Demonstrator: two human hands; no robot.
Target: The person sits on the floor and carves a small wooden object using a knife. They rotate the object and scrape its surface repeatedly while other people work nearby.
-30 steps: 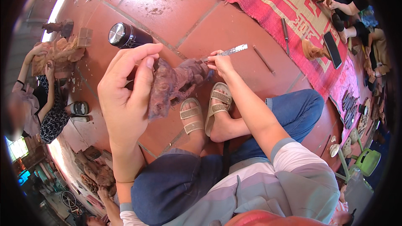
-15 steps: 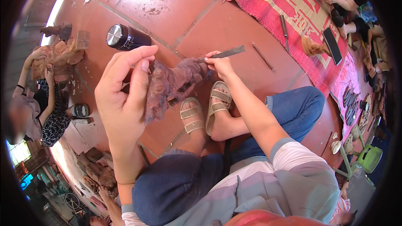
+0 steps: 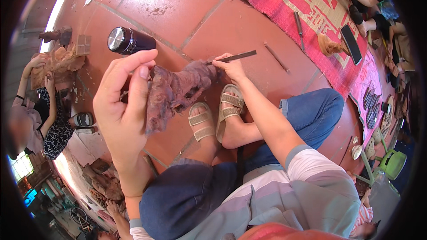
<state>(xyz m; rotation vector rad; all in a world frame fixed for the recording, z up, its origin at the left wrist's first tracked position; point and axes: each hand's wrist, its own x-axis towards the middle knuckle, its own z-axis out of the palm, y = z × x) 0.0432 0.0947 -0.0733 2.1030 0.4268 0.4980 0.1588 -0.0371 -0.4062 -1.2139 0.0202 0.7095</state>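
My left hand is closed around the near end of a reddish-brown wood carving, its fingers curled over the top. The carving is tilted, its far end pointing away to the right above my sandalled feet. Pinched in the fingers of my right hand is a thin, flat, dark file. One end of the file meets the carving's far end; the other sticks out to the right. The exact contact spot is partly hidden by my fingers.
A dark flask lies beyond my left hand. A thin stick is on the tiles, right of the file. On the red woven mat are a chisel, a phone and a wooden piece. Other people work at both sides.
Both hands and the carving have shifted slightly left in the picture. The file has turned so that its narrow edge shows more, and it has slid a little toward the carving.
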